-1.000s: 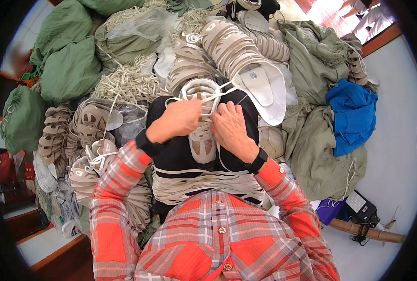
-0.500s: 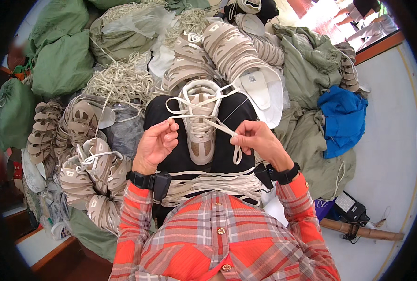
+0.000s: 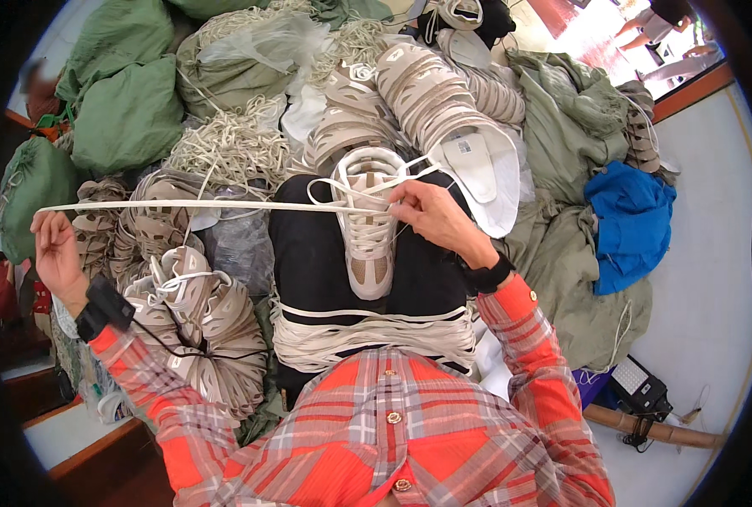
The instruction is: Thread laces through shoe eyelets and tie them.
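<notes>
A beige and white shoe upper (image 3: 369, 275) lies between my thighs, toe toward me, with pale laces criss-crossed up its front. Out to the far left, my left hand (image 3: 60, 258) is closed on the end of a cream shoelace (image 3: 215, 204). That lace runs taut, almost level, across to the shoe's eyelets. My right hand (image 3: 435, 218) pinches the lace at the right side of the eyelet rows; its fingertips touch the upper there. Loose lace loops lie around the shoe's collar. A bundle of cream laces (image 3: 372, 342) stretches across my lap.
Stacked beige uppers (image 3: 418, 89) and a white insole piece (image 3: 486, 186) lie beyond my knees. To the left are a lace heap (image 3: 228, 148), more uppers (image 3: 215, 317) and green sacks (image 3: 127, 110). Blue cloth (image 3: 629, 224) and a black device (image 3: 640, 387) lie right.
My left hand has swung far out to the left, drawing the shoelace straight. My right hand has moved up and left onto the eyelets; the loop that hung from it is gone.
</notes>
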Demonstrator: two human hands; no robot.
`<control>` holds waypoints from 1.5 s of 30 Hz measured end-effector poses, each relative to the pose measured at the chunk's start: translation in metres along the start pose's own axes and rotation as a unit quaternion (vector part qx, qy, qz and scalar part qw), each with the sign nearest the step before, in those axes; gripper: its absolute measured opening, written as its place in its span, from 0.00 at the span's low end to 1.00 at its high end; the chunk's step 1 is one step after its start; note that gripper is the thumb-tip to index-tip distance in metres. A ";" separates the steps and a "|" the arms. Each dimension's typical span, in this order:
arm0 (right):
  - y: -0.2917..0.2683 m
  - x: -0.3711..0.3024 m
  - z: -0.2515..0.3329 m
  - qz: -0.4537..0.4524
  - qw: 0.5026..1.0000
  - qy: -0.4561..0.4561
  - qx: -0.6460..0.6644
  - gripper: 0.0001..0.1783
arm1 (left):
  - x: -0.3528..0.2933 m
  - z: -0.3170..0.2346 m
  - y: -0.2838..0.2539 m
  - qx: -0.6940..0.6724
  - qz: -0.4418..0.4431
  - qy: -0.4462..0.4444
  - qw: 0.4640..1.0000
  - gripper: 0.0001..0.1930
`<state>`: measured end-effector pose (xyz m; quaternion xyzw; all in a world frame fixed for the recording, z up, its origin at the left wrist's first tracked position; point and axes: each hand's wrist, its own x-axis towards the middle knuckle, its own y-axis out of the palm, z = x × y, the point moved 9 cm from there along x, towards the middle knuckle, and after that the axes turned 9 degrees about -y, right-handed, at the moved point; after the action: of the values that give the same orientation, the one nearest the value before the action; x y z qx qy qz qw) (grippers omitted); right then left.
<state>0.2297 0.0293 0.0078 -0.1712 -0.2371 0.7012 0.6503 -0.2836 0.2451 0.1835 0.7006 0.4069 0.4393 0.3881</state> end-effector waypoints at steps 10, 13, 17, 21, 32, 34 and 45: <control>0.108 0.009 0.070 0.072 0.976 -0.196 -0.059 0.07 | -0.021 0.153 0.026 0.267 -0.021 -0.180 0.947 0.11; 0.129 -0.016 0.085 0.213 0.958 -0.181 -0.071 0.11 | -0.063 0.283 0.002 0.543 -0.100 -0.232 0.801 0.09; 0.054 -0.007 0.040 -0.017 0.996 0.018 -0.081 0.09 | -0.110 0.380 -0.040 0.555 -0.093 -0.318 0.763 0.09; 0.030 -0.004 0.023 -0.057 0.992 -0.001 -0.113 0.10 | -0.107 0.402 -0.051 0.657 -0.092 -0.312 0.680 0.08; 0.047 0.025 0.005 -0.014 0.998 0.038 0.056 0.12 | -0.093 0.420 -0.011 0.886 0.080 -0.059 0.452 0.05; 0.039 0.026 0.008 0.022 0.995 0.062 0.074 0.12 | -0.089 0.412 -0.037 0.808 0.004 -0.169 0.565 0.07; 0.051 0.044 0.000 0.114 0.992 0.051 -0.014 0.07 | -0.086 0.424 -0.074 0.692 -0.039 -0.440 0.572 0.11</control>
<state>0.1833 0.0704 -0.0178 -0.2417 -0.1929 0.7578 0.5746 0.0700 0.1154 -0.0413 0.8462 0.3930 -0.3536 -0.0668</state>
